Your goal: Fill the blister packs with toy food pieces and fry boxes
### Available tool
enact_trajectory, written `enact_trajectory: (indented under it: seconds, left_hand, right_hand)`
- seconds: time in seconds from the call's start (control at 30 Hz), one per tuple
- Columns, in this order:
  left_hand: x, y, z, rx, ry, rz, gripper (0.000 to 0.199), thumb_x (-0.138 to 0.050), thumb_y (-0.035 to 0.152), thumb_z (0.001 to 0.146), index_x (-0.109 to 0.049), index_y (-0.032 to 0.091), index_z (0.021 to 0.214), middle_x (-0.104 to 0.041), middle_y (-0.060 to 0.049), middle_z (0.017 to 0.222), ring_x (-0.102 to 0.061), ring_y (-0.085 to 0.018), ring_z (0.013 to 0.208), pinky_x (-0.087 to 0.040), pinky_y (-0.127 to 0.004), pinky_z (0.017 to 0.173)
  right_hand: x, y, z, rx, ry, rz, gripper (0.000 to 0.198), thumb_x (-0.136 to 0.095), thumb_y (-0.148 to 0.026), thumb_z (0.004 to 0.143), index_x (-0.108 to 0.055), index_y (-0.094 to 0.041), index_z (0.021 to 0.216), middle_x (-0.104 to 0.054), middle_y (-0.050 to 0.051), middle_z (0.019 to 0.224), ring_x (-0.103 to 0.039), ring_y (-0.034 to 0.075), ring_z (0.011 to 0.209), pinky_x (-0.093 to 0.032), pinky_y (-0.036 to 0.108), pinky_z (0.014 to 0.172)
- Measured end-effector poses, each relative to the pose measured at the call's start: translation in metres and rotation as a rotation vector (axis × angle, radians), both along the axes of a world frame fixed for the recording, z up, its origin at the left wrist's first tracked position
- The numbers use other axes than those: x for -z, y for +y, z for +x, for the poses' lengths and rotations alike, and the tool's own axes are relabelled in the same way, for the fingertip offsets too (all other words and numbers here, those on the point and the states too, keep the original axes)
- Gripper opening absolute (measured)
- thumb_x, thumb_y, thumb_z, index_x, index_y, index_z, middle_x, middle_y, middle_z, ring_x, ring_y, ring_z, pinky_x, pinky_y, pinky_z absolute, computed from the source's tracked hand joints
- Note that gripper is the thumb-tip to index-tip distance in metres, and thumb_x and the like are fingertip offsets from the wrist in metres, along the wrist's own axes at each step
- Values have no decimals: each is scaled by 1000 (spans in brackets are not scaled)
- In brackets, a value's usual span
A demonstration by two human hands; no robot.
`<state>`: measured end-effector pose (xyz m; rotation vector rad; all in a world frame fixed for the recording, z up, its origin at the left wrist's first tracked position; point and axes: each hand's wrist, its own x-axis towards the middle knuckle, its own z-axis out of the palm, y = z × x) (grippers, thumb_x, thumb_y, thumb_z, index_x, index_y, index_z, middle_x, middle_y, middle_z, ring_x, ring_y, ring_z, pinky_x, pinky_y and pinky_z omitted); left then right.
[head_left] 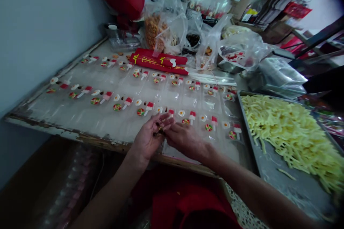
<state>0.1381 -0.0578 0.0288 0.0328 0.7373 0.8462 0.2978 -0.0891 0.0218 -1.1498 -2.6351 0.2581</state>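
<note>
My left hand [150, 134] is cupped, palm up, over the table's front edge and holds several small dark brown pieces [159, 128]. Against its fingers from the right, my right hand [185, 137] is closed, its fingertips pressed together; what they pinch, if anything, is hidden. Around the hands lie rows of clear plastic bags [212, 103]. On them are fried-egg-shaped pieces [181, 113], red-and-white ice-pop-shaped pieces [149, 107] and round green, red and yellow pieces [140, 111]. Small dark pieces lie beside many of these.
A metal tray [251, 143] of yellow noodle-like strips [285, 128] sits at the right. Farther back are red packages with yellow print [158, 61], plastic bags with orange-brown contents [154, 30], and a metal bowl [231, 65] under plastic. A wall [48, 32] borders the left.
</note>
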Motion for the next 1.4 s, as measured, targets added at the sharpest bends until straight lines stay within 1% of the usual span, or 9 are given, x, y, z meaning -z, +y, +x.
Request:
enact_trajectory:
  seconds: [0.1, 0.2, 0.43, 0.63, 0.73, 0.87, 1.0, 1.13, 1.4]
  left_hand:
    - [7, -11, 11, -15, -14, -57, 22, -54, 16, 96, -70, 9, 109, -76, -17, 103, -73, -24, 104, -61, -35, 91]
    - [11, -6, 18, -28, 25, -56, 20, -56, 16, 94, -70, 10, 108, -76, -16, 106, -73, -25, 107, -59, -39, 96]
    - [0, 24, 40, 78, -48, 48, 42, -55, 42, 97, -67, 9, 122, -66, -22, 132, -62, -34, 127, -51, -48, 107]
    - [4, 27, 51, 99, -77, 88, 60, -48, 55, 99, -60, 8, 135, -64, -22, 136, -62, -33, 127, -50, -48, 107]
    - [3, 23, 64, 137, -70, 91, 62, -43, 57, 101, -61, 8, 133, -71, -21, 124, -68, -30, 115, -53, -47, 103]
    - [-5, 23, 95, 193, -78, 111, 62, -37, 57, 103, -63, 6, 126, -76, -18, 102, -73, -27, 100, -55, -45, 98]
    - [-13, 33, 113, 231, -39, 86, 50, -43, 45, 104, -62, 5, 128, -75, -19, 104, -73, -28, 103, -56, -41, 98]
    - [-13, 40, 105, 166, 82, 44, 43, -49, 35, 101, -61, 7, 131, -72, -20, 115, -71, -27, 108, -57, -38, 96]
    - [-13, 45, 114, 211, -53, 158, 57, -49, 55, 97, -56, 18, 139, -62, -21, 137, -59, -35, 129, -48, -52, 106]
  right_hand:
    - [3, -15, 25, 107, 20, -43, 17, -59, -5, 85, -70, -15, 93, -71, 7, 83, -64, 19, 73, -47, 29, 66]
    - [1, 5, 67, 204, 158, -103, 18, -60, -5, 82, -70, -17, 91, -68, 1, 75, -60, 13, 65, -42, 25, 62]
    - [26, 98, 134, -27, 194, -75, 18, -68, -12, 82, -79, -21, 93, -69, 7, 98, -61, 19, 88, -45, 32, 80]
    - [14, 91, 136, 101, 499, -197, 22, -65, -19, 86, -81, -21, 101, -69, 6, 93, -61, 15, 76, -46, 27, 65]
    - [-5, 68, 117, 217, 580, -205, 16, -71, -27, 85, -81, -21, 96, -69, 3, 79, -56, 11, 64, -43, 25, 59]
    - [-20, 63, 97, 320, 540, -337, 8, -76, -17, 73, -79, -18, 80, -69, -1, 67, -59, 10, 60, -41, 21, 54]
    - [-26, 76, 128, 373, 709, -517, 8, -72, -21, 73, -74, -15, 78, -71, 1, 68, -63, 13, 60, -45, 22, 53]
    - [-14, 62, 177, 419, 660, -338, 11, -72, -21, 72, -73, -15, 82, -70, 1, 70, -61, 12, 61, -46, 23, 57]
    - [23, 42, 208, 83, 57, -43, 16, -64, -12, 85, -77, -20, 90, -73, 5, 85, -62, 18, 78, -43, 31, 75]
